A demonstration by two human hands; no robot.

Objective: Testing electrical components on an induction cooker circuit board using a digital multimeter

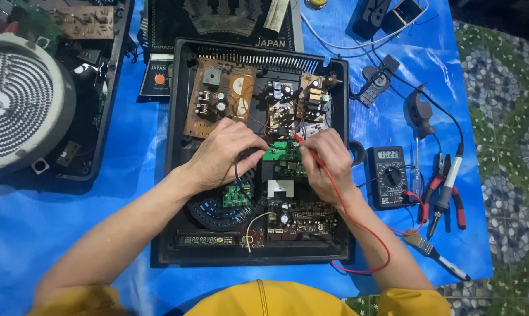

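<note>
Yellow sleeves (258,298) fill the bottom edge of the frame, and both forearms reach up into an opened black appliance case (171,175) in the middle. At the centre of the case sits a small green circuit board (279,153). Left hand (223,155) is closed around a black probe with its black lead (239,167) and presses it at the left edge of that board. Right hand (328,164) pinches a red probe (305,146), tip touching the same board; its red lead (369,246) loops down to the lower right. Just right of the case lies a black multimeter (389,177), then red-handled pliers (454,199) and a small brush (434,253), all on a blue sheet (130,134). At upper left rests a round heating coil (19,99).
</note>
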